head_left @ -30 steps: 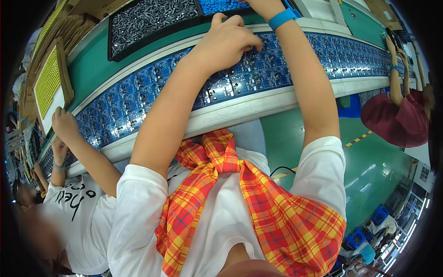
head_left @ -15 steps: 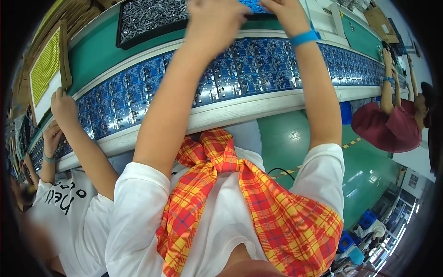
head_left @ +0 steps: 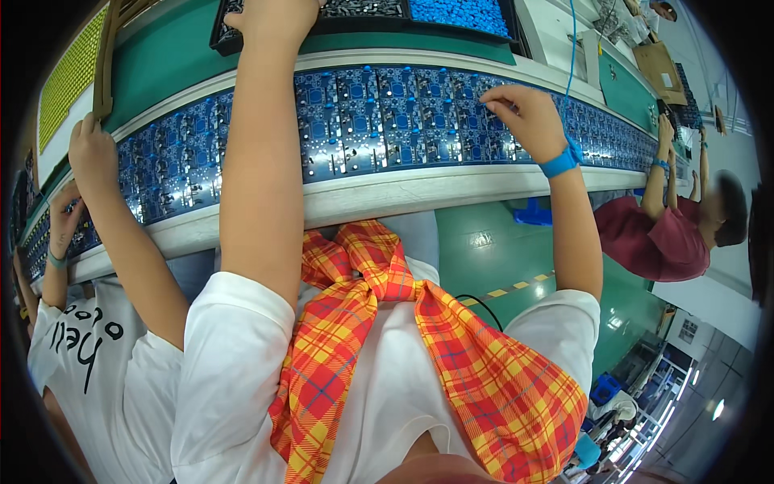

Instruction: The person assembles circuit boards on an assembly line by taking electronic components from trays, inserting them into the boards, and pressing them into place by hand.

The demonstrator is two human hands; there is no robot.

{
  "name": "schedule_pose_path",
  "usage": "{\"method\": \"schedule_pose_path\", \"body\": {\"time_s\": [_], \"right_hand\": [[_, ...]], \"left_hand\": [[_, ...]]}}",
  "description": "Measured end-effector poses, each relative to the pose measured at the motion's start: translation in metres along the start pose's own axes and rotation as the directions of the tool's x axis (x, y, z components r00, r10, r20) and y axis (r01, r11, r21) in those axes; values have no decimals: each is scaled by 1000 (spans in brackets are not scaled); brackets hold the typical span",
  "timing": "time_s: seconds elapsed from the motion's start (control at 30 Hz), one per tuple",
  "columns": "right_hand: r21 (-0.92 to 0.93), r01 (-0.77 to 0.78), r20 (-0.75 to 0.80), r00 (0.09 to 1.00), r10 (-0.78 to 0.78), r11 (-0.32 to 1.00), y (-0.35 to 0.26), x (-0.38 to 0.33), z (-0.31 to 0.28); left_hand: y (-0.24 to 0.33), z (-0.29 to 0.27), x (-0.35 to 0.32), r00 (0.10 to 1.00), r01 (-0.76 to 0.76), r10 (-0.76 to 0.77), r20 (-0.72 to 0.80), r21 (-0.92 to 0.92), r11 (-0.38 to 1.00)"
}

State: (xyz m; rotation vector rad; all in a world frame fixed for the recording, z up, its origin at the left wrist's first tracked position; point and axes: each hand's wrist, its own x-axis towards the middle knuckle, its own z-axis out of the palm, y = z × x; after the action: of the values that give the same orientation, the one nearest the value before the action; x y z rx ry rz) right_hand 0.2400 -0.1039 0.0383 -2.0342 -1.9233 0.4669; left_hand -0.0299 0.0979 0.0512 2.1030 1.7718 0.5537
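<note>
Green floor [head_left: 484,250] shows below the right hand [head_left: 528,121], past the pale rail [head_left: 379,194] that edges the line. From where I stand, that hand hangs over the blue boards [head_left: 355,105], thumb and forefinger drawn in close; whether they pinch a part, I can't tell. Its wristband [head_left: 562,160] trails a cord [head_left: 571,68] upward, away from the fingers. Boards run on both sides of the hand, and some lie just ahead of its fingertips.

Up and to its left, the left hand [head_left: 274,14] is over the near edge of the tray [head_left: 387,24], thumb spread; blue parts [head_left: 459,16] sit to that hand's right, grey parts [head_left: 359,7] closer to it.

To work well here, I'd say, come at the boards from straight above, fingertips only, heel of the hand lifted and cord slack clear of the components.

Most of the left hand's fingers are cut off from my sight, its forearm covers a strip of boards, and glare blurs small parts.
</note>
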Motion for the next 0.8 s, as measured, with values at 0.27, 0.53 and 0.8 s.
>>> {"method": "schedule_pose_path", "body": {"time_s": [0.27, 0.53, 0.8], "right_hand": [[-112, 91, -53, 994, -97, 990, -2, 4, 6], [-173, 110, -63, 990, -123, 979, -10, 6, 7], [-219, 140, -30, 988, -150, 966, -11, 9, 5]], "left_hand": [[5, 7, -3, 980, -145, 109, -169, -221, 965], [46, 31, -35, 785, -612, 476, -395, -379, 694], [63, 41, -51, 723, -396, 665, 187, -675, 622]]}}
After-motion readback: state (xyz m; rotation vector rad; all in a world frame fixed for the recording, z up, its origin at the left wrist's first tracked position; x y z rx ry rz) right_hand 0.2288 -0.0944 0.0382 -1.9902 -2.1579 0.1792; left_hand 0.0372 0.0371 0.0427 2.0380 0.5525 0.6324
